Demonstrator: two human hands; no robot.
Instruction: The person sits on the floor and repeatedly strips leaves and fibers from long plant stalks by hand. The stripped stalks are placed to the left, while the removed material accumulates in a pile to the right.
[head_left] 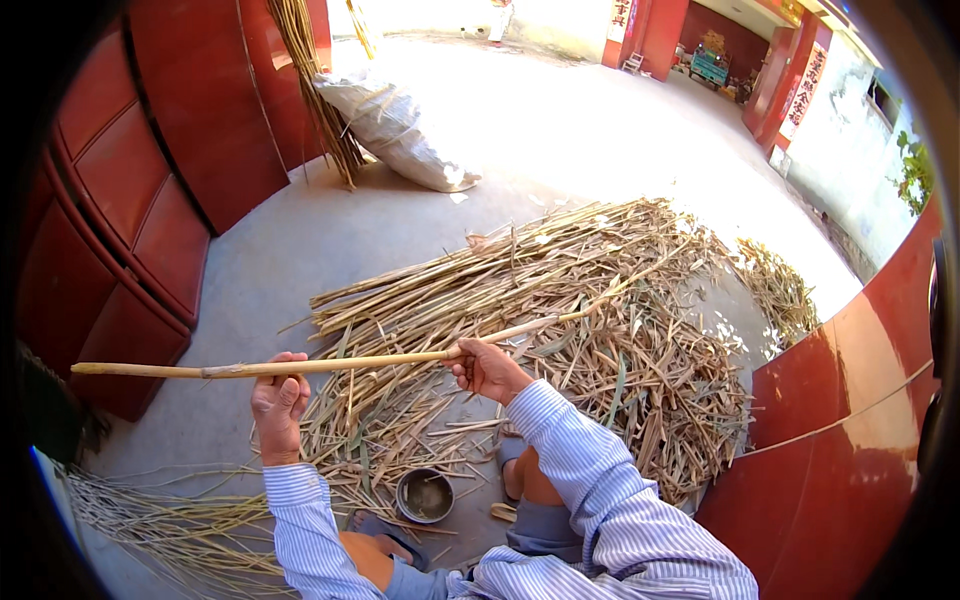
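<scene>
A long, pale dry reed stalk [390, 361] stretches across in front of me, nearly level, and its thick end reaches out past my left hand to the left. My left hand [277, 415] is closed round it near that end, thumb and fingers bent about the stem. Farther right, my right hand [487, 370] grips the same stalk. Beyond this hand it runs on, thinner, above the large heap of dry reed stalks [450, 275] on the floor. A small round metal bowl [425, 519] with something murky inside stands by my feet.
Broken stalks and leaf litter [640, 420] spread to the right. Thin rods [190, 525] lie at lower left. A white sack [400, 135] leans by a standing bundle of stalks [315, 100]. Red panels [190, 100] border the left; another red panel [830, 480] with a cord borders the right.
</scene>
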